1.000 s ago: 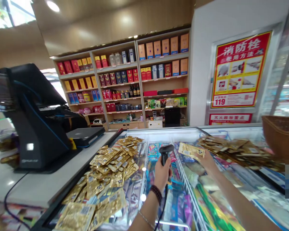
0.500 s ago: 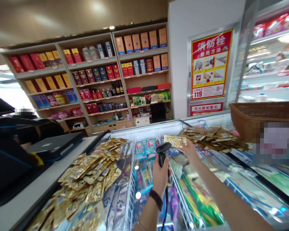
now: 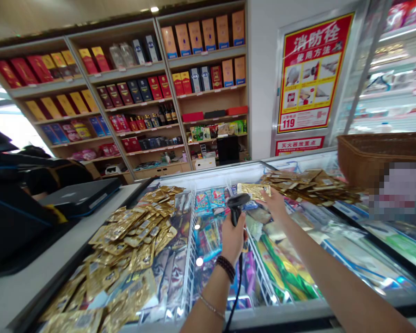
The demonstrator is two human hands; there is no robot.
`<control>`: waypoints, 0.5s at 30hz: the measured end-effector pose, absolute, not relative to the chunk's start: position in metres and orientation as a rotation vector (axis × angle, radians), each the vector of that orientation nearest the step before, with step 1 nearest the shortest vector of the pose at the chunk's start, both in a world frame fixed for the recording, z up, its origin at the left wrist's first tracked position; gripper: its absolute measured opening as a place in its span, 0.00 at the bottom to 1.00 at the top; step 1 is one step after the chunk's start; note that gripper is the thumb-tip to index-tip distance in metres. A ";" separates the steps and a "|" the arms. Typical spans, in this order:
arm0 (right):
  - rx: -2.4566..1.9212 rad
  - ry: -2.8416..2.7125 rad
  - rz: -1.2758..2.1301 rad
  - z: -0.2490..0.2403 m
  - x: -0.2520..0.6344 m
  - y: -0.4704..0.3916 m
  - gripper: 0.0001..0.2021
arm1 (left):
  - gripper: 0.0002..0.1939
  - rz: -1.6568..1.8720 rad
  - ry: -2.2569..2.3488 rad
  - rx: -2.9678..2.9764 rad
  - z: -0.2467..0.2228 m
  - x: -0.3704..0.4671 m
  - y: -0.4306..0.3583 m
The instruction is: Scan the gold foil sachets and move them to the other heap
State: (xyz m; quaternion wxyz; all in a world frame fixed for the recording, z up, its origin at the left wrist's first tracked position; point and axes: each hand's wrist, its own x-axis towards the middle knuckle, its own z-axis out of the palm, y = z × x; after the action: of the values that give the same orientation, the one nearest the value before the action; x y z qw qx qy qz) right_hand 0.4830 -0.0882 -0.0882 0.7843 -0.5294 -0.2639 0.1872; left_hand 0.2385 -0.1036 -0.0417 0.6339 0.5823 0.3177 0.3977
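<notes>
Wrapped round the handle of a black barcode scanner (image 3: 238, 200) is my left hand (image 3: 233, 236), with dark beads and a thin bracelet on its wrist. The scanner's cord hangs down beside the forearm. Just right of the scanner head, my right hand (image 3: 275, 203) pinches a gold foil packet (image 3: 252, 190) by its right end. Both hands are above a glass-topped freezer (image 3: 225, 172) stocked with packaged goods. On the left lies a large heap of gold packets (image 3: 131, 231); another pile of gold packets (image 3: 308, 185) lies beyond my right hand.
A brown wicker basket (image 3: 384, 150) stands at the right on the freezer. At the left, a black flat device (image 3: 78, 196) rests on a counter (image 3: 60, 259). Shelves of boxed goods (image 3: 145, 99) line the back wall, beside a red poster (image 3: 314, 74).
The view has tilted down slightly, so the shelves and freezer sit higher in the picture. Both hands keep their holds, with the scanner and packet still close together.
</notes>
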 end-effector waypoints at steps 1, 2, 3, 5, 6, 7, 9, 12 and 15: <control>-1.144 -0.562 0.398 -0.089 0.484 -0.088 0.34 | 0.33 0.913 0.727 1.334 -0.041 0.238 -0.104; -1.147 -0.554 0.392 -0.090 0.484 -0.088 0.34 | 0.32 0.917 0.730 1.336 -0.041 0.238 -0.104; -1.149 -0.546 0.388 -0.090 0.484 -0.087 0.34 | 0.31 0.920 0.737 1.336 -0.041 0.238 -0.104; -1.142 -0.542 0.387 -0.091 0.485 -0.087 0.34 | 0.31 0.923 0.755 1.333 -0.042 0.238 -0.105; -1.138 -0.543 0.388 -0.091 0.485 -0.087 0.34 | 0.31 0.925 0.762 1.330 -0.042 0.237 -0.105; -1.134 -0.547 0.389 -0.091 0.485 -0.087 0.34 | 0.31 0.926 0.765 1.330 -0.042 0.237 -0.105; -1.138 -0.558 0.391 -0.090 0.485 -0.087 0.33 | 0.31 0.924 0.769 1.335 -0.042 0.237 -0.105; -1.158 -0.565 0.391 -0.089 0.485 -0.087 0.33 | 0.31 0.919 0.777 1.344 -0.042 0.238 -0.104; -1.164 -0.563 0.382 -0.089 0.485 -0.087 0.33 | 0.30 0.914 0.768 1.350 -0.043 0.238 -0.104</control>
State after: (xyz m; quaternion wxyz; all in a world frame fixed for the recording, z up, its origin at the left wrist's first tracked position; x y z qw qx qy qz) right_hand 0.4849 -0.0867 -0.0891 0.7814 -0.5387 -0.2605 0.1770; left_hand 0.2376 -0.1039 -0.0432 0.6208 0.5873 0.3343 0.3975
